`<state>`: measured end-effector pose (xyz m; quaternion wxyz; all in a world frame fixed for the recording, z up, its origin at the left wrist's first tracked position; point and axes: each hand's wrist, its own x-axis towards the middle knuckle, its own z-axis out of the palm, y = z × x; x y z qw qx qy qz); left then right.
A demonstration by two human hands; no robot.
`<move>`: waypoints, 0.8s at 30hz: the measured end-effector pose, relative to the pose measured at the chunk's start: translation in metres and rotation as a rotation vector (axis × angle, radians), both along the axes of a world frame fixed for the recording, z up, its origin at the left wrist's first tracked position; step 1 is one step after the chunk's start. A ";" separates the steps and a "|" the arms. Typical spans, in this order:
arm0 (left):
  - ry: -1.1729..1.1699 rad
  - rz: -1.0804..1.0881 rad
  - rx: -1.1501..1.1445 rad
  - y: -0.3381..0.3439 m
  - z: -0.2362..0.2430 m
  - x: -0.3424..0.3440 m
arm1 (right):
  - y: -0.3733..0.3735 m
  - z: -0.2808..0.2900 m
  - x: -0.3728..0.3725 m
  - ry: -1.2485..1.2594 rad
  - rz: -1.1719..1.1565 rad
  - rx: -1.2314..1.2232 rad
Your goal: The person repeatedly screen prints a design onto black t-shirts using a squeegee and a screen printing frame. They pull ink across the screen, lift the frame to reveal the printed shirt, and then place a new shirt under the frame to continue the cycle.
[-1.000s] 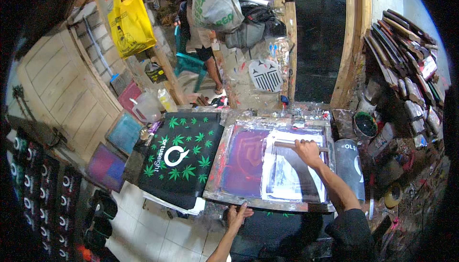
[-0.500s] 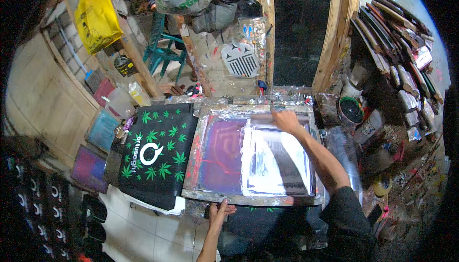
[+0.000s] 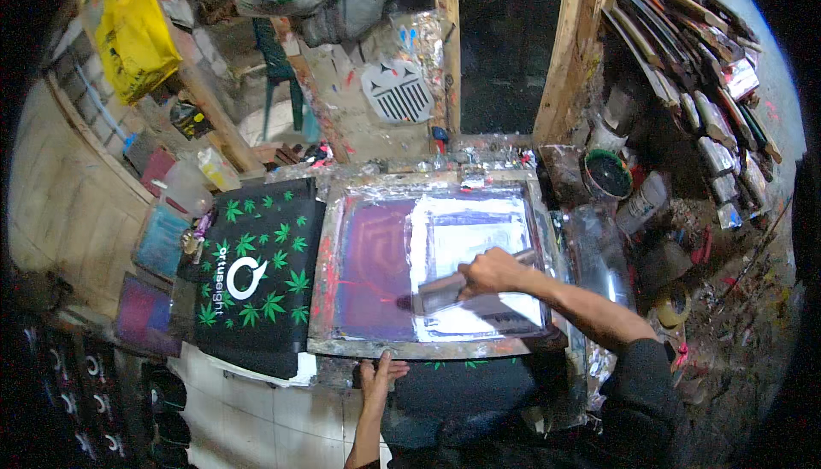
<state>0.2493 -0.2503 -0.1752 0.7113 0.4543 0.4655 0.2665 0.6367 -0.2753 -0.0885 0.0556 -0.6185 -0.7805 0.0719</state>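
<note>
A cluttered print workshop seen from above, with one work table (image 3: pixel 590 247) across the middle of the frame. At centre lies one large printing screen (image 3: pixel 359 345), a rectangular metal-edged frame with purple mesh on its left half and white ink spread over its right half; its long axis runs left to right. To its left, in the left-centre of the frame, lies one black shirt (image 3: pixel 256 272) printed with green leaves and a white ring design, touching the screen's left edge. In the upper left hangs one yellow plastic bag (image 3: pixel 137 33). At the upper right, a stack of wooden-handled tools (image 3: pixel 701 67) leans against the wall, and one round pot of dark green ink (image 3: pixel 608 173) sits just beside the screen's upper right corner. On the screen's lower right part rests one squeegee (image 3: pixel 453 291), its long blade running roughly left to right and tilted slightly up to the right. The right hand (image 3: pixel 492 271) is closed around the squeegee's handle from above. The left hand (image 3: pixel 378 377), at lower centre, has fingers spread flat against the screen's near edge.
</note>
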 end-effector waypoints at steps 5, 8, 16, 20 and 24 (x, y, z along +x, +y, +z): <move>-0.028 0.039 0.011 -0.001 0.000 -0.001 | 0.091 0.010 0.075 -0.248 -0.343 0.276; 0.000 0.064 -0.010 0.000 -0.004 0.000 | 0.095 -0.004 0.089 -0.145 -0.452 0.294; 0.039 0.017 0.010 0.003 -0.008 0.000 | -0.056 -0.019 -0.067 -0.258 -0.478 0.180; 0.005 -0.018 0.004 0.003 0.000 -0.002 | -0.066 -0.010 -0.073 -0.100 -0.364 0.165; -0.013 -0.033 -0.018 0.004 0.004 -0.002 | 0.012 -0.008 0.004 -0.012 -0.319 0.026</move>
